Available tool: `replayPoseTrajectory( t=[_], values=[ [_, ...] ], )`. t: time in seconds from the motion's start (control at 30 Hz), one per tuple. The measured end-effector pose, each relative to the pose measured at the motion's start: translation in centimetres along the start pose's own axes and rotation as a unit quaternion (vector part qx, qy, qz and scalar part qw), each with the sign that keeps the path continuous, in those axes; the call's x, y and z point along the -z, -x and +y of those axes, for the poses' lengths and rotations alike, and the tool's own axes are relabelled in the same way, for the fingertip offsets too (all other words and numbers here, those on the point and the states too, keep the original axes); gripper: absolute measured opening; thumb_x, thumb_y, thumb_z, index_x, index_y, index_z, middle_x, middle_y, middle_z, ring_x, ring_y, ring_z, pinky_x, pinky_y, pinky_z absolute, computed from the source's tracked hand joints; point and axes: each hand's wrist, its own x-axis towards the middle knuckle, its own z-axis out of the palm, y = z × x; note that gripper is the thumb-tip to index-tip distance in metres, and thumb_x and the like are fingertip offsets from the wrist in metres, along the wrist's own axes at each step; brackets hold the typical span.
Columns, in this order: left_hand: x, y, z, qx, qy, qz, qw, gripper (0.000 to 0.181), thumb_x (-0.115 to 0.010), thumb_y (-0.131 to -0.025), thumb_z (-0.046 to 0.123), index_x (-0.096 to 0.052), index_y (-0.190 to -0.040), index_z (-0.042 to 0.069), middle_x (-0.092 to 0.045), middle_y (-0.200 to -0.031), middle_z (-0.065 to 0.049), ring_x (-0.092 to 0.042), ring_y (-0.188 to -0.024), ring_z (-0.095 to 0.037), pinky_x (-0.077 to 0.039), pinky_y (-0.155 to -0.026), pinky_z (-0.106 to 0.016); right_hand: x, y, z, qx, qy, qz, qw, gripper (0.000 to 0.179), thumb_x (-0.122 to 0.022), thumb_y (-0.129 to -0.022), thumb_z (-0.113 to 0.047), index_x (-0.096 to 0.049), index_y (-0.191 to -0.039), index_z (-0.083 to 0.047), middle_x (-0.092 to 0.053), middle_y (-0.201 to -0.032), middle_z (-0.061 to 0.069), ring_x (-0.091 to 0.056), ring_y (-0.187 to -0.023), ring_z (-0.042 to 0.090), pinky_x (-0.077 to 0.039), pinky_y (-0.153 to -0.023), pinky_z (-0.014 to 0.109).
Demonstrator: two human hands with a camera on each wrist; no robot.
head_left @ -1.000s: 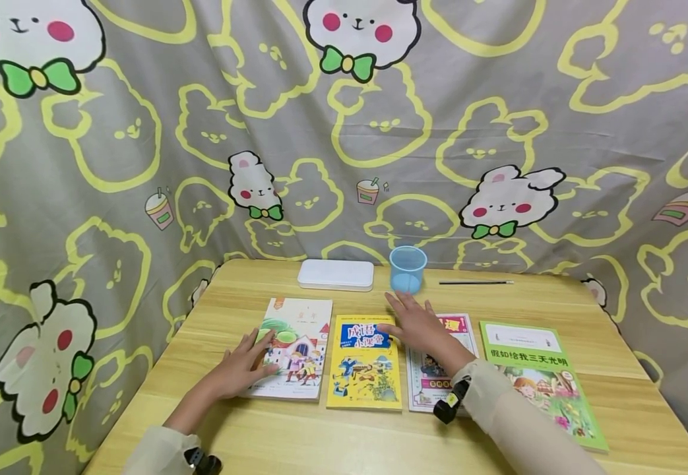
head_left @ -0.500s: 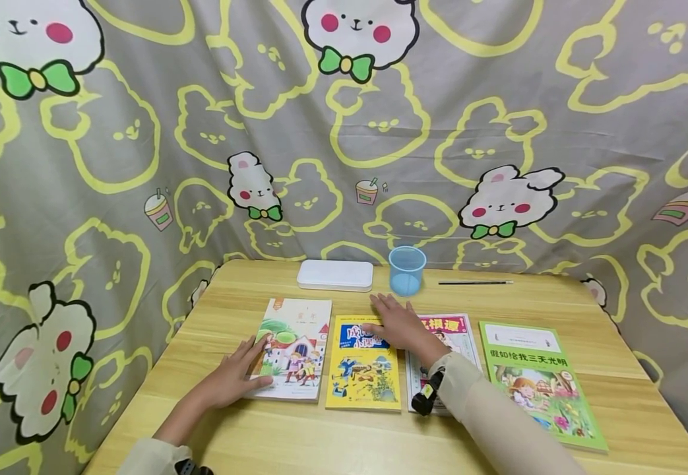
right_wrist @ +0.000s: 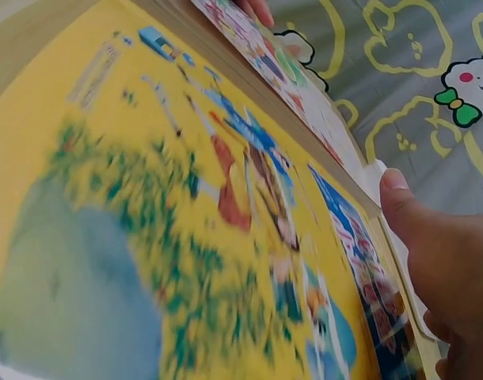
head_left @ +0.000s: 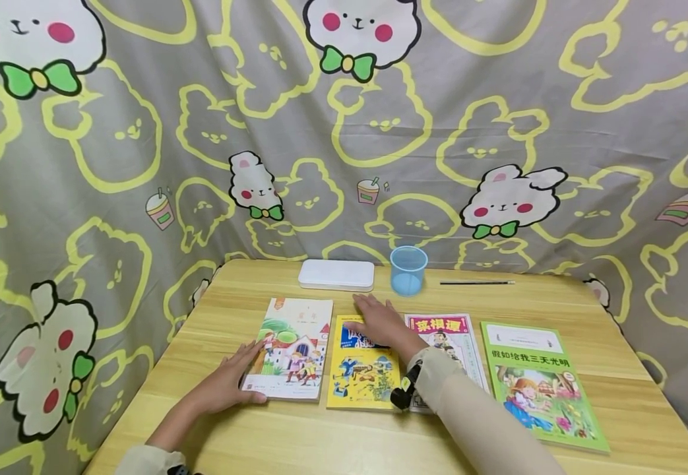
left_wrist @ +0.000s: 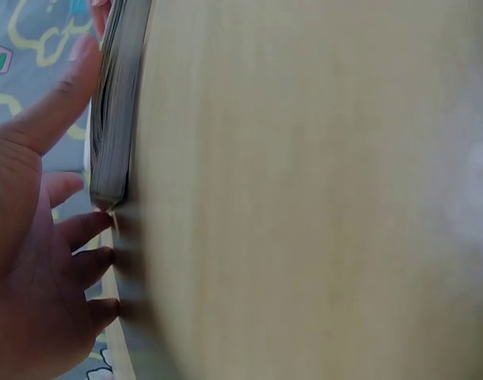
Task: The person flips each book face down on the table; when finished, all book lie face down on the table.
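Note:
My left hand (head_left: 227,379) lies at the left edge of a white book (head_left: 299,356) with a house and children on its cover. Its thumb is at the book's near corner and the fingers spread along the side; the left wrist view shows the page edges (left_wrist: 119,103) beside the thumb. Over the upper part of a yellow book (head_left: 361,379) reaches my right hand (head_left: 379,323), fingers extended, hiding some of the blue title block. In the right wrist view the thumb (right_wrist: 400,198) sticks up above the yellow cover (right_wrist: 202,214).
Right of the yellow book lie a pink-and-white book (head_left: 438,324), partly under the right sleeve, and a green book (head_left: 548,389). Along the back of the wooden table (head_left: 296,442) are a white case (head_left: 336,274), a blue cup (head_left: 409,274) and a thin dark stick (head_left: 477,282). A patterned curtain (head_left: 344,132) hangs behind.
My right hand has moved left, from between the yellow and pink books to over the yellow one. The left hand has slid slightly left and down, its thumb coming off the white cover to the corner.

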Motion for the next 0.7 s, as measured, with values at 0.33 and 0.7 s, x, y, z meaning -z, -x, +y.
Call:
replayPoseTrajectory(
  t=[0.33, 0.7],
  values=[
    [0.2, 0.2, -0.5, -0.014, 0.028, -0.004, 0.9995, 0.122, -0.089, -0.073, 0.052, -0.022, -0.164, 0.006, -0.017, -0.169, -0.024, -0.008, -0.155, -0.050, -0.003, -0.119, -0.075, -0.8, -1.9, -1.5, 0.017, -0.021, -0.012, 0.9996, 0.083, -0.055, -0.100, -0.061, -0.028, -0.164, -0.016, -0.031, -0.168, 0.009, -0.021, -0.157, 0.031, -0.010, -0.128, 0.055],
    [0.4, 0.2, -0.3, -0.002, 0.035, -0.006, 0.9994, 0.121, -0.090, -0.073, 0.049, -0.024, -0.164, 0.006, -0.019, -0.168, -0.025, -0.008, -0.155, -0.049, -0.003, -0.119, -0.074, -1.5, -3.3, -2.5, 0.032, -0.034, -0.026, 0.9986, 0.083, -0.057, -0.099, -0.061, -0.028, -0.164, -0.017, -0.032, -0.168, 0.007, -0.019, -0.158, 0.029, -0.011, -0.129, 0.051]
  ],
)
